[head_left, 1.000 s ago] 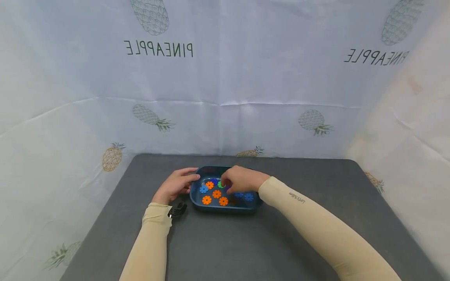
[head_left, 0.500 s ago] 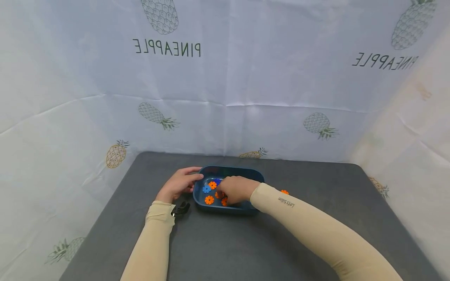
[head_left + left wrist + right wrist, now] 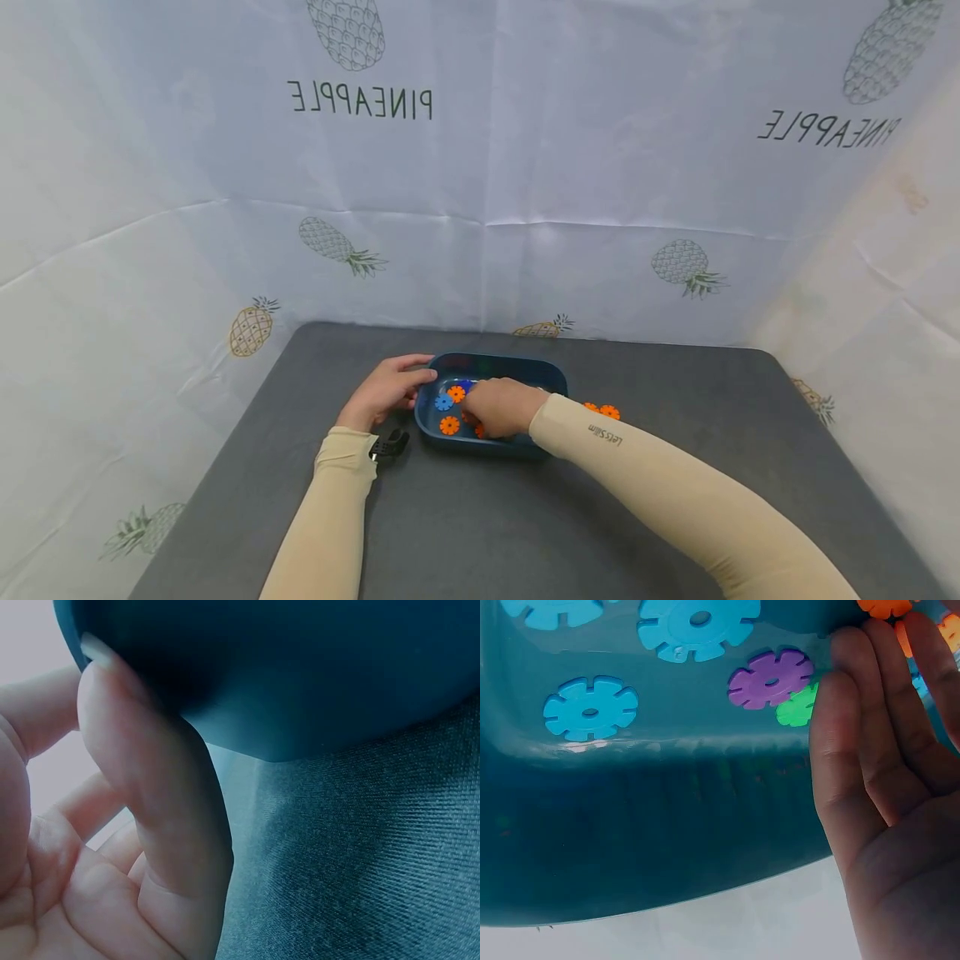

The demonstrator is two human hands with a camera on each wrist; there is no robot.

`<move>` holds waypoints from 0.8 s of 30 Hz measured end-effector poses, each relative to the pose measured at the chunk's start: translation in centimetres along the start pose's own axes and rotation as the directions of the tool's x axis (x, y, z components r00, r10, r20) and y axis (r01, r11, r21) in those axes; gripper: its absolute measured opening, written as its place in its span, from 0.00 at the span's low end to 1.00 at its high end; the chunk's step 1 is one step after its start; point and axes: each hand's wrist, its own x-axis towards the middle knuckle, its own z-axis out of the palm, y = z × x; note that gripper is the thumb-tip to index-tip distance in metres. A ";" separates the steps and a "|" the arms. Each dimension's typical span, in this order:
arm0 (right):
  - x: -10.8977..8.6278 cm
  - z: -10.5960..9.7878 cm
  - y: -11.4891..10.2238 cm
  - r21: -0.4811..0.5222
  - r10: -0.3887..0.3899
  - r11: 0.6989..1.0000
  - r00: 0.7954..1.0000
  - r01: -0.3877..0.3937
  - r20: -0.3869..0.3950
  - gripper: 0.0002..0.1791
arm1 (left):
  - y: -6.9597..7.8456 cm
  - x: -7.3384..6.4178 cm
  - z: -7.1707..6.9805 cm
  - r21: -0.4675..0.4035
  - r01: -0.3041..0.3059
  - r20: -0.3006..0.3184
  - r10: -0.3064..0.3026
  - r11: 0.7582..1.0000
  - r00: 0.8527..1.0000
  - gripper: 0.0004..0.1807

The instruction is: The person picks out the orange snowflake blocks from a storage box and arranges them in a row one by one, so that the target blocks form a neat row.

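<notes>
A dark blue tray (image 3: 467, 444) lies near the back of the table and holds several flower-shaped notched discs. My left hand (image 3: 388, 390) grips its left end, thumb over the rim and fingers outside, as the left wrist view also shows. My right hand (image 3: 504, 407) reaches down into the middle of the tray, fingertips right at orange discs. Its fingers look nearly straight in the right wrist view, where a purple disc (image 3: 771, 679) overlaps a green disc (image 3: 798, 706) beside the little finger. Toward the left end sit a blue disc (image 3: 444, 402) and an orange disc (image 3: 449, 426).
Two orange discs (image 3: 610, 412) lie on the grey table (image 3: 465, 525) right of the tray, partly behind the right sleeve (image 3: 637, 454). A black wrist strap (image 3: 390, 443) is by the left wrist. A pineapple-print cloth (image 3: 585, 275) hangs behind and at both sides.
My right hand has shifted from the green disc toward the orange ones nearer the front. Orange discs beside the tray have come into sight past the right sleeve. The left hand keeps its grip.
</notes>
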 end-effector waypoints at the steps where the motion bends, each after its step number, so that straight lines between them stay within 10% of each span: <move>1: 0.0 0.0 0.0 0.005 0.005 1.000 1.000 -0.005 0.002 0.07 | 0.0 0.0 0.0 0.000 -0.003 0.003 0.003 1.000 1.000 0.29; 24: -1.5 -2.9 1.1 0.105 0.021 0.994 0.999 -0.017 -0.034 0.13 | 0.1 -0.1 0.0 0.015 -0.011 0.008 0.011 1.000 1.000 0.29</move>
